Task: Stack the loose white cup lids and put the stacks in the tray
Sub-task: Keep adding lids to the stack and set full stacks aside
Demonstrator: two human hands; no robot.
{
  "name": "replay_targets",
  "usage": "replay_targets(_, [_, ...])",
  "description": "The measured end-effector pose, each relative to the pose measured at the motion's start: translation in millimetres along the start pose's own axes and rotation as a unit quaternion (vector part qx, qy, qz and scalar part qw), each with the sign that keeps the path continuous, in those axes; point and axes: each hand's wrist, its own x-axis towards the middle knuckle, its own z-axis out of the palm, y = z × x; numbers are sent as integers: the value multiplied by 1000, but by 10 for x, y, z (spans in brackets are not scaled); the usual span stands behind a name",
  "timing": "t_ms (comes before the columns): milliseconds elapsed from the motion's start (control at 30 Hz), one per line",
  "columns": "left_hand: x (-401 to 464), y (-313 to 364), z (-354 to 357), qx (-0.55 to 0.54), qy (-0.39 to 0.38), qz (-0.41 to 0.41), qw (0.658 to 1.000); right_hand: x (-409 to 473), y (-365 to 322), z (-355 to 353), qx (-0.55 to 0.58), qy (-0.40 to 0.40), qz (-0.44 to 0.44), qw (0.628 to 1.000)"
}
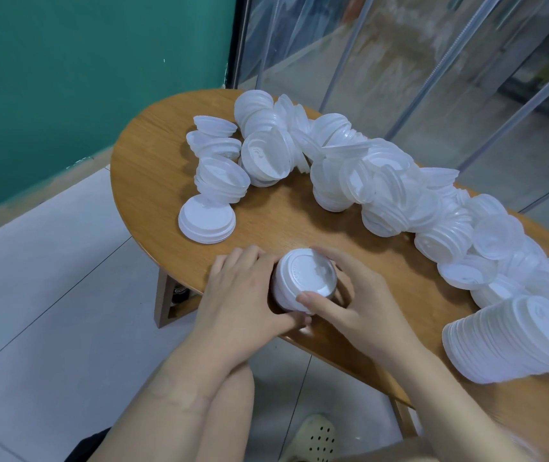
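A short stack of white cup lids [303, 278] stands near the front edge of the wooden table [153, 155]. My left hand [243, 301] grips its left side and my right hand [353, 301] grips its right side, thumb on the front rim. Many loose white lids [383, 188] lie heaped in a band from the table's far middle to the right. A long stack of lids [513, 341] lies on its side at the right edge. No tray is in view.
A low stack of lids [206, 225] sits flat at the table's left, with tilted small stacks [223, 178] behind it. A green wall is on the left and clear plastic curtains hang behind. A foot in a perforated shoe [316, 438] is under the table's edge.
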Motion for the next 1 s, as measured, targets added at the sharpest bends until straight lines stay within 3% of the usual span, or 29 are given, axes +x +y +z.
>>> replay_targets(133, [-31, -1, -19, 2, 12, -13, 1000, 226, -175, -196, -66, -64, -24, 996])
replay_targets(367, [-122, -98, -64, 6, 48, -33, 998, 1019, -631, 11, -114, -6, -142, 983])
replay_targets(567, [-139, -202, -150, -22, 66, -35, 997, 1439, -1006, 389, -213, -21, -191, 958])
replay_targets(733, [-118, -225, -135, -28, 65, -38, 997, 1642, -987, 591, -274, -18, -169, 947])
replay_targets(1000, [-58, -210, -87, -14, 66, -36, 997, 1595, -990, 570, -143, 3, -85, 986])
